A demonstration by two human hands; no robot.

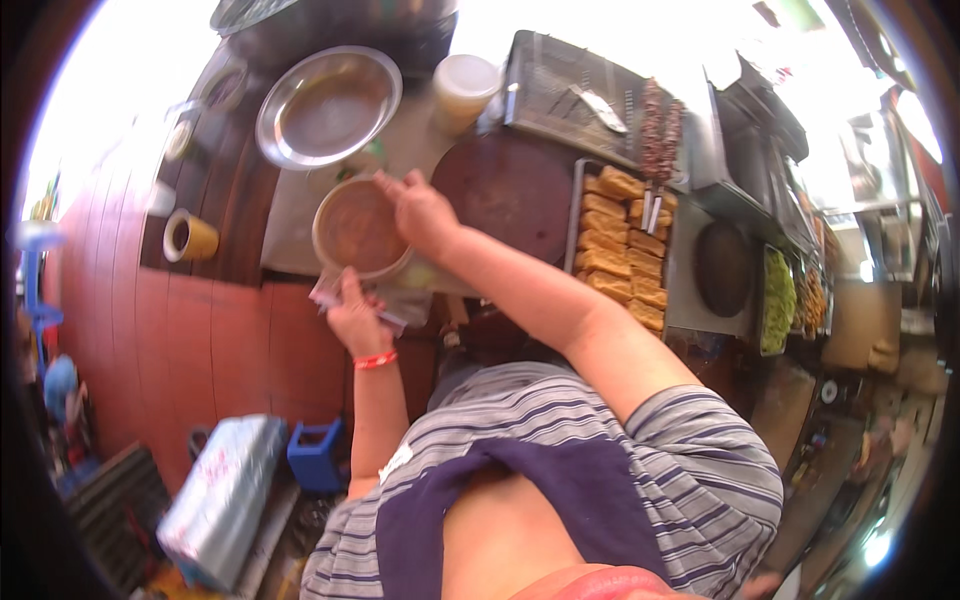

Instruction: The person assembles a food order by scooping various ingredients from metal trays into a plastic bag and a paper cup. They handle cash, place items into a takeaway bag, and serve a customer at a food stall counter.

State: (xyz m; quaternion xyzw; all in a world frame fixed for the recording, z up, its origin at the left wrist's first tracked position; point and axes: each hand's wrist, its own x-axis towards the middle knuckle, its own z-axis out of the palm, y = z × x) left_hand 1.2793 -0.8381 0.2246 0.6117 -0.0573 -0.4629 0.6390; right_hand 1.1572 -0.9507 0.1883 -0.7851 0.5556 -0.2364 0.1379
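A round tub (363, 228) with a pale rim and brownish contents stands near the counter's front edge. At its lower rim, my left hand (360, 315) grips a pinkish folded packet or paper (390, 322), with a finger reaching up to the tub. Over the tub's right rim lies my right hand (421, 214), fingers extended; whether it holds anything is not clear. Behind the tub sits a wide metal bowl (330, 109). A round dark board (502, 199) is just right of my right hand.
A tray of golden-brown fried blocks (604, 232) is to the right, with meat skewers (651, 135) over its upper end. A lidded plastic tub (465, 86) and a metal tray with tongs (570, 90) stand behind. A yellow cup (191, 235) stands left.
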